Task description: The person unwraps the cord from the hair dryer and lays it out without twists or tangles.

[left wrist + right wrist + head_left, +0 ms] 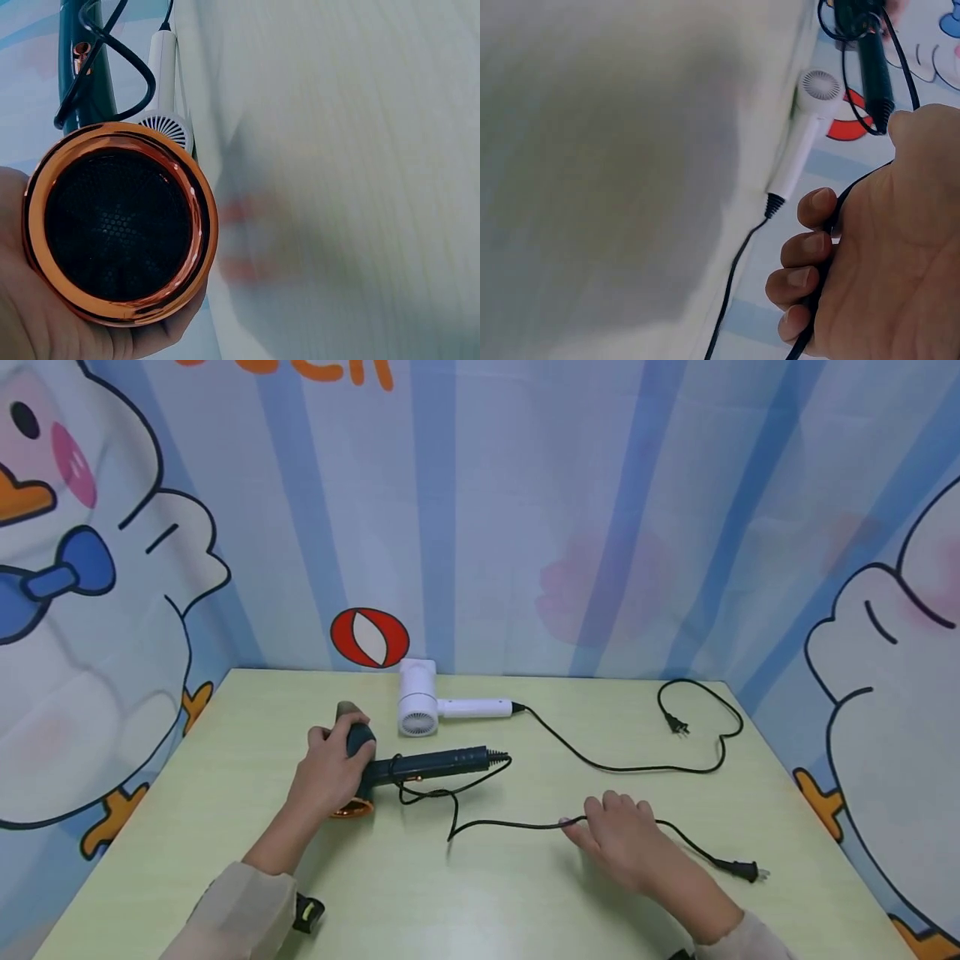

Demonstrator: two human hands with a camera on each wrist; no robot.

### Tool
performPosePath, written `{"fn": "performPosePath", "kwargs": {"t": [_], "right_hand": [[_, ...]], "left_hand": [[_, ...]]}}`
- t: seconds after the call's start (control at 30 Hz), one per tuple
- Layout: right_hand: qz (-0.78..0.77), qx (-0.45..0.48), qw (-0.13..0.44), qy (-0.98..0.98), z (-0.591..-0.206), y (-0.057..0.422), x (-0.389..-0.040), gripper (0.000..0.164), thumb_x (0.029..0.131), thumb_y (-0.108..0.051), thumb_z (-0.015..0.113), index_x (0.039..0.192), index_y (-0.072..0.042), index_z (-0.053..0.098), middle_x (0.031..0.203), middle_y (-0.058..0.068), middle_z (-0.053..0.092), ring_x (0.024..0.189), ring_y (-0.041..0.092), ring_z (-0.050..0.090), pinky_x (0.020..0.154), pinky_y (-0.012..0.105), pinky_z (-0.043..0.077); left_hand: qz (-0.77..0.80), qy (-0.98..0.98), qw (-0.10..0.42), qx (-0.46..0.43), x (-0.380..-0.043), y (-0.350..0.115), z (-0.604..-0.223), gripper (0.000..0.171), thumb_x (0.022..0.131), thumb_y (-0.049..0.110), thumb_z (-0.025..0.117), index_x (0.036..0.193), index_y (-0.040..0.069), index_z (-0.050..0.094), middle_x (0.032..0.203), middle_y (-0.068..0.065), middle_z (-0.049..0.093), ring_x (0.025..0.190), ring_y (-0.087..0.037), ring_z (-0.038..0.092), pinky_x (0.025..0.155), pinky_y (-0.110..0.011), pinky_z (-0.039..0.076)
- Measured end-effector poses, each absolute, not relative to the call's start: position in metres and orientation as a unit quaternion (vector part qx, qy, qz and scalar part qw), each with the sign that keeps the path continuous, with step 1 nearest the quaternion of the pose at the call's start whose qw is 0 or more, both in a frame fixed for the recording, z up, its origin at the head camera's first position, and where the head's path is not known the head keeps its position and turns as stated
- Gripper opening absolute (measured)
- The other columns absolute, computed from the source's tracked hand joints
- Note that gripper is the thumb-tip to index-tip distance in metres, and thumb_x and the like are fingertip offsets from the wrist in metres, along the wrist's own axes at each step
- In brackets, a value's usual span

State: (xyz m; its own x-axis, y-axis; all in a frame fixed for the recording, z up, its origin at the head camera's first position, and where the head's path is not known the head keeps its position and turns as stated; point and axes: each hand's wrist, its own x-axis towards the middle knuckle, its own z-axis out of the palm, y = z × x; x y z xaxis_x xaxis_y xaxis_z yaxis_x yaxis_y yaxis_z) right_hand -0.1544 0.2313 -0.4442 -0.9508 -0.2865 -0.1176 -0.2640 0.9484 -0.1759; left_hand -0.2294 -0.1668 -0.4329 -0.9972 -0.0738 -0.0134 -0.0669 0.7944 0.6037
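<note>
My left hand (327, 768) grips the head of a dark green hair dryer (431, 766), whose handle points right. In the left wrist view its copper-rimmed round end (120, 225) faces the camera, with the palm and fingers around the barrel. The dryer's black cord (510, 823) loops round the handle and then runs right to my right hand (621, 843). Curled fingers (801, 279) of that hand hold the cord in the right wrist view. Past the hand, the cord ends in a black two-prong plug (741, 869).
Farther back on the pale table (480, 910) lies a white hair dryer (418, 700). Its black cord (637, 768) curves right, ending in a plug (677, 724). A cartoon-printed curtain (495, 527) rises behind the table and along its sides.
</note>
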Motion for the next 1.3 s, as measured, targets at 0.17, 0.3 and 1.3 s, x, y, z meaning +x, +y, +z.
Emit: {"fn": "performPosePath", "kwargs": {"t": [0.17,0.3,1.3], "right_hand": [[-0.060,-0.134,0.091,0.985,-0.455,0.233,-0.151,0.055,0.101,-0.066,0.040,0.088,-0.013,0.052,0.080,0.003,0.043,0.075,0.023,0.039,0.072,0.043,0.030],[-0.057,-0.131,0.091,0.986,-0.460,0.235,-0.150,0.055,0.100,-0.066,0.042,0.083,-0.014,0.049,0.077,0.004,0.041,0.073,0.023,0.038,0.071,0.042,0.029],[-0.009,-0.124,0.035,0.992,-0.459,0.248,-0.162,0.019,0.095,-0.021,0.057,0.100,-0.004,0.051,0.097,0.016,0.045,0.091,0.037,0.046,0.076,0.054,0.036]], "left_hand": [[-0.322,-0.946,0.009,0.037,-0.228,-0.166,-0.432,0.047,0.105,0.041,0.046,0.149,0.026,0.038,0.144,-0.032,0.029,0.098,-0.048,0.058,0.072,-0.047,0.053],[-0.324,-0.945,0.009,0.038,-0.228,-0.164,-0.431,0.047,0.105,0.041,0.046,0.150,0.026,0.038,0.144,-0.032,0.029,0.099,-0.048,0.058,0.073,-0.047,0.053],[-0.327,-0.945,0.006,0.035,-0.225,-0.160,-0.426,0.047,0.105,0.043,0.047,0.150,0.028,0.038,0.144,-0.029,0.030,0.101,-0.048,0.057,0.076,-0.049,0.054]]}}
